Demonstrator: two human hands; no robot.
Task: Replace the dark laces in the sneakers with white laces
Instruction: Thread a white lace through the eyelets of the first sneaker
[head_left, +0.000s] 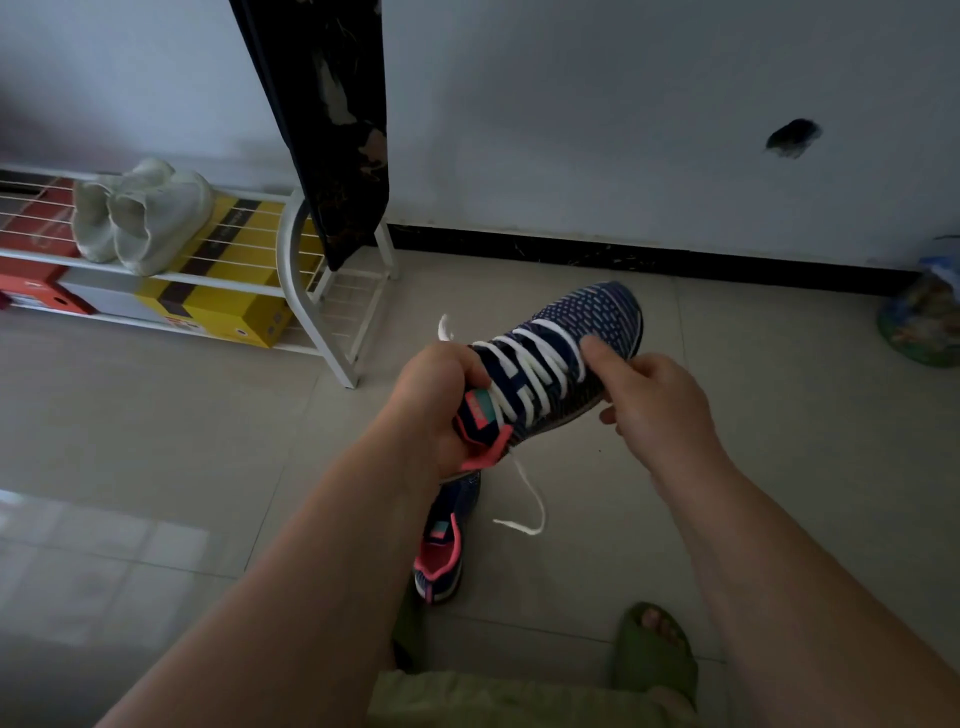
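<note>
Item, left hand (434, 402): I have it wrapped round the heel and collar of the held sneaker (558, 364), fingers curled and clamped there. I judge this keeps the shoe tilted toe-up so the eyelet rows face me. One end of the white lace (540, 366) sticks up past the knuckles; whether the fingers also pinch it I cannot tell.

Item, right hand (652, 400): thumb pressing on the upper beside the lowest lace crossings, fingers curled under the sole side, so it grips the forefoot. It reads as steadying the shoe, perhaps snugging the rows.

Item, held sneaker: navy knit with pale dashes, coral heel trim, raised above the floor between both hands. White lace crosses all visible rows; one free end hangs below the heel toward the tiles. No dark lace is in sight on it.

Item, second sneaker (441, 551): on the floor directly beneath, heel toward me. My left forearm covers its front, so I cannot say which lace it carries, if any.

Item, shoe rack (317, 291): white wire, against the wall at left, bearing a pale pair of shoes (140, 213), with a yellow box (228, 301) and red boxes (36, 260) under it; cut off by the frame edge.

Item, dark cloth (332, 130): hangs over the rack's end; pattern unreadable in the dim light.

Item, green slipper (654, 649): on my foot, low in frame.
</note>
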